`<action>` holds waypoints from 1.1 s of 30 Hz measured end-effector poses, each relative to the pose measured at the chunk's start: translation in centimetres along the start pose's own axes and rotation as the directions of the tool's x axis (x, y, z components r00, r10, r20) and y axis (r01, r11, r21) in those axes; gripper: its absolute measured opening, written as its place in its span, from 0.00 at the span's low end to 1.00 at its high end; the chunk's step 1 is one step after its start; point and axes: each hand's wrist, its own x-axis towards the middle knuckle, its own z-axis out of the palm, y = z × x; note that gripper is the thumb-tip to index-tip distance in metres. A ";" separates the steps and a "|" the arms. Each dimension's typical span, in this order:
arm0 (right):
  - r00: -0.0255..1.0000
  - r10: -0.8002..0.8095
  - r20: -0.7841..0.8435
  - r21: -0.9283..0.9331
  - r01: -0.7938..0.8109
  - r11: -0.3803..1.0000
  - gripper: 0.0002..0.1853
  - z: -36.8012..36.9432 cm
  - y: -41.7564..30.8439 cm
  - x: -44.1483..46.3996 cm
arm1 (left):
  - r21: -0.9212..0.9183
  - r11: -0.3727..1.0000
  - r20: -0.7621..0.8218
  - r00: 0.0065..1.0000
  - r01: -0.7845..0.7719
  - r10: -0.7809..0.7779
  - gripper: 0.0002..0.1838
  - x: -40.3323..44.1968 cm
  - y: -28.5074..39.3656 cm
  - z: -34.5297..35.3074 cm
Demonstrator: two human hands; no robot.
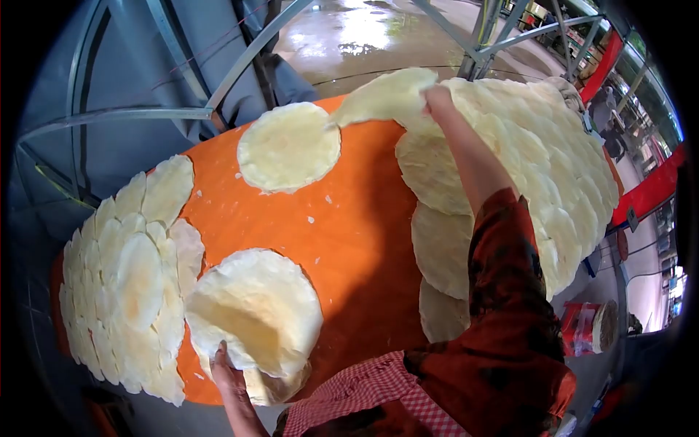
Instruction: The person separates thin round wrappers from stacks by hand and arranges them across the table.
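While the right hand (437, 102) closes on one end of a thin flatbread (386, 95) at the top centre of the frame, the left hand (227, 368) at the lower left has its thumb over the rim of a round flatbread (255, 309). The left fingers are mostly hidden beneath that rim, so it looks like a light pinch; how firm it is I cannot tell. The right fist leaves no visible gap, and an edge grip like this probably suits a limp sheet, letting the rest hang out sideways without creasing.

The lifted sheet stretches leftward to the rim of a flat disc (289, 148) in the upper centre; whether they touch is unclear. Under the left hand's piece, part of another round (277, 386) shows at the bottom.

All lie on an orange cover (349, 211), whose bare middle seems to give the arms working room. To the right, overlapping flatbreads (524, 167) run in scale-like rows, and a similar spread (109, 291) covers the left; overlapping presumably saves space and keeps each edge easy to lift. Beyond the cover stand metal struts (255, 51), and a red bucket (581, 328) sits at the lower right.
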 end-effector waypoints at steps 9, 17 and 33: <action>0.585 -0.169 0.794 0.075 0.183 0.980 0.37 18.4 -4.9 -37.4 | 0.008 1.000 0.067 0.997 0.022 -0.022 0.21 -2.2 -0.6 7.0; 0.809 -0.188 0.557 0.178 0.105 0.978 0.07 22.6 -9.8 -32.7 | -0.076 0.959 0.595 0.760 -0.272 0.263 0.21 -4.1 2.9 18.5; 0.950 0.237 0.203 -0.204 -0.195 0.959 0.05 10.6 4.7 -23.5 | 0.498 -0.073 0.850 0.469 -0.864 0.242 0.16 1.4 -19.3 15.6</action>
